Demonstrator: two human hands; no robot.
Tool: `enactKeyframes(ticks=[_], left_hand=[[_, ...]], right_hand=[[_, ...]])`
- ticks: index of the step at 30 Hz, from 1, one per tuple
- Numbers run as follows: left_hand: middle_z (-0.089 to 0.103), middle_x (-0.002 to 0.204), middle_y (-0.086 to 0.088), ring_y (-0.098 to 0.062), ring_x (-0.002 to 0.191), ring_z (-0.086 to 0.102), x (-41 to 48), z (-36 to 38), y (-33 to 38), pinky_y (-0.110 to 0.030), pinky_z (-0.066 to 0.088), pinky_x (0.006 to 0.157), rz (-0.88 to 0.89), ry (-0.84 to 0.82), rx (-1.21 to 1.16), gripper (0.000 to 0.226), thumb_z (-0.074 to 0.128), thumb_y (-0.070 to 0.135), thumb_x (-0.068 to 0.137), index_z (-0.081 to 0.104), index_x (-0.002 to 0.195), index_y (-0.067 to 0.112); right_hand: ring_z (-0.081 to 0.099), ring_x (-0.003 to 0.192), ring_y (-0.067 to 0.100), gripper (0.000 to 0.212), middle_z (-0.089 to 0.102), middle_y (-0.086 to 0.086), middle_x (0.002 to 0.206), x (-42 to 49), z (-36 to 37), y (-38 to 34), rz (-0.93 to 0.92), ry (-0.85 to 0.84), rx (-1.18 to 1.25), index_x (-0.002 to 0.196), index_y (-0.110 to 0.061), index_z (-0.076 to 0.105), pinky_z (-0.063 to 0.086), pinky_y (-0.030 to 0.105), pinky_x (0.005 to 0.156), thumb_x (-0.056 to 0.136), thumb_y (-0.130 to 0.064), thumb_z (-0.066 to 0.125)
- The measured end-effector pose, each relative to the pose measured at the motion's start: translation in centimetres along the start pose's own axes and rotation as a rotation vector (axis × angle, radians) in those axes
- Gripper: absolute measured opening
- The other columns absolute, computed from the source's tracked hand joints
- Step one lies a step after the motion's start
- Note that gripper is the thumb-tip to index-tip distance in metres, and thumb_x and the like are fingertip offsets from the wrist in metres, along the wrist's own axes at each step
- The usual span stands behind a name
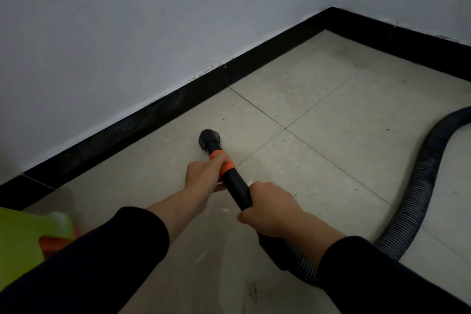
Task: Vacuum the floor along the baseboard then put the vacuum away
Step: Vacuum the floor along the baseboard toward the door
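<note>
Pale tile floor (318,109), black baseboard (153,115). Left hand (204,173) wraps the wand (235,183) at its orange band, right hand (270,209) curls round lower down; nozzle (209,138) near baseboard, not touching. Best keep it low & tight to the edge, slow passes.

Single head-worn wide-angle view, facing forward and down onto floor (318,160). Wall (102,33) and baseboard (142,122) run from near left to far right corner. Left hand (204,173), right hand (270,209) close below lens, centre frame.

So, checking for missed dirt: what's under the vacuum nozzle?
Pale floor tile, a little short of the black baseboard. The patch directly beneath the nozzle is covered, so dirt there can't be seen.
</note>
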State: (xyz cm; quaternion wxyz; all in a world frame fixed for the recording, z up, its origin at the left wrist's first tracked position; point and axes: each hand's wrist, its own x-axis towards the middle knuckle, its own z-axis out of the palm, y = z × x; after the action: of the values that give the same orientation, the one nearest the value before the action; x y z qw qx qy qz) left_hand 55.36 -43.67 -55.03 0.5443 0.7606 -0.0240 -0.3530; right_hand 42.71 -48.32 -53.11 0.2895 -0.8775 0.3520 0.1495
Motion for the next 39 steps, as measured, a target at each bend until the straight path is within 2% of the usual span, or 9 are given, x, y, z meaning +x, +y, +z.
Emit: enactKeyframes(ticks=[5, 9, 11, 16, 22, 26, 33, 37, 39], left_hand=[[0.065, 0.087, -0.015, -0.022, 0.075, 0.068, 0.3, 1.0, 0.2, -0.024, 0.055, 0.048, 0.006, -0.012, -0.008, 0.021, 0.070, 0.022, 0.082, 0.057, 0.080, 0.005], [0.064, 0.084, -0.013, -0.021, 0.074, 0.068, 0.6, 1.4, 0.4, -0.024, 0.056, 0.051, 0.016, -0.012, -0.014, 0.022, 0.070, 0.022, 0.083, 0.058, 0.078, 0.005], [0.064, 0.082, -0.011, -0.020, 0.074, 0.067, 0.8, 1.6, 0.6, -0.025, 0.056, 0.052, 0.019, -0.011, -0.030, 0.022, 0.070, 0.021, 0.083, 0.058, 0.076, 0.005], [0.064, 0.080, -0.010, -0.018, 0.071, 0.067, 1.2, 2.0, 0.9, -0.019, 0.051, 0.045, 0.029, -0.007, -0.054, 0.023, 0.072, 0.023, 0.082, 0.058, 0.075, 0.006], [0.066, 0.078, -0.009, -0.017, 0.071, 0.068, 1.6, 2.0, 1.3, -0.024, 0.056, 0.055, 0.034, -0.022, -0.092, 0.022, 0.074, 0.022, 0.082, 0.061, 0.076, 0.005], [0.066, 0.074, -0.007, -0.015, 0.069, 0.068, 2.1, 2.0, 1.4, -0.024, 0.056, 0.056, 0.038, -0.019, -0.112, 0.022, 0.075, 0.023, 0.081, 0.062, 0.076, 0.006], [0.067, 0.081, -0.010, -0.019, 0.073, 0.070, 4.1, 2.0, 2.5, -0.034, 0.060, 0.071, 0.003, 0.003, -0.117, 0.025, 0.078, 0.025, 0.078, 0.062, 0.084, 0.006], [0.069, 0.088, -0.013, -0.022, 0.078, 0.071, 4.4, 1.6, 3.0, -0.030, 0.060, 0.069, -0.025, -0.031, -0.095, 0.031, 0.078, 0.026, 0.078, 0.063, 0.093, 0.004], [0.068, 0.094, -0.016, -0.024, 0.079, 0.071, 4.2, 1.0, 3.3, -0.031, 0.060, 0.067, -0.080, -0.018, -0.128, 0.039, 0.078, 0.023, 0.079, 0.061, 0.105, 0.000]], right_hand=[[0.057, 0.074, 0.018, 0.025, 0.054, 0.000, 0.084, 0.5, -0.2, 0.9, 0.024, 0.005, 0.025, 0.097, -0.020, 0.046, 0.044, 0.026, 0.062, 0.084, -0.034, 0.062], [0.061, 0.077, 0.018, 0.031, 0.057, 0.001, 0.086, 1.2, -0.3, 1.2, 0.025, 0.018, 0.038, 0.106, -0.018, 0.053, 0.052, 0.028, 0.068, 0.083, -0.037, 0.062], [0.062, 0.077, 0.017, 0.030, 0.057, 0.000, 0.085, 1.6, -0.2, 1.4, 0.024, 0.032, 0.042, 0.104, -0.019, 0.053, 0.052, 0.028, 0.068, 0.083, -0.037, 0.063], [0.060, 0.077, 0.017, 0.031, 0.057, -0.001, 0.087, 2.2, -0.3, 1.8, 0.004, 0.086, 0.065, 0.102, -0.023, 0.047, 0.053, 0.031, 0.070, 0.080, -0.038, 0.064], [0.060, 0.076, 0.016, 0.035, 0.058, -0.002, 0.087, 2.6, -0.3, 2.1, -0.043, 0.167, 0.147, 0.106, -0.024, 0.047, 0.053, 0.030, 0.067, 0.080, -0.038, 0.067], [0.061, 0.077, 0.015, 0.034, 0.060, -0.002, 0.087, 3.5, -0.6, 2.3, -0.045, 0.154, 0.183, 0.103, -0.024, 0.052, 0.056, 0.036, 0.075, 0.078, -0.040, 0.070], [0.064, 0.074, 0.015, 0.032, 0.063, 0.000, 0.083, 5.8, -2.0, 2.3, -0.083, 0.107, 0.237, 0.099, -0.022, 0.059, 0.058, 0.036, 0.075, 0.076, -0.039, 0.073], [0.065, 0.073, 0.017, 0.031, 0.064, 0.001, 0.081, 6.4, -2.7, 2.4, -0.100, 0.075, 0.237, 0.096, -0.020, 0.062, 0.058, 0.039, 0.075, 0.074, -0.039, 0.073], [0.064, 0.072, 0.018, 0.030, 0.064, 0.002, 0.081, 6.2, -2.7, 2.1, -0.105, 0.053, 0.206, 0.095, -0.019, 0.062, 0.058, 0.040, 0.074, 0.074, -0.039, 0.073]])
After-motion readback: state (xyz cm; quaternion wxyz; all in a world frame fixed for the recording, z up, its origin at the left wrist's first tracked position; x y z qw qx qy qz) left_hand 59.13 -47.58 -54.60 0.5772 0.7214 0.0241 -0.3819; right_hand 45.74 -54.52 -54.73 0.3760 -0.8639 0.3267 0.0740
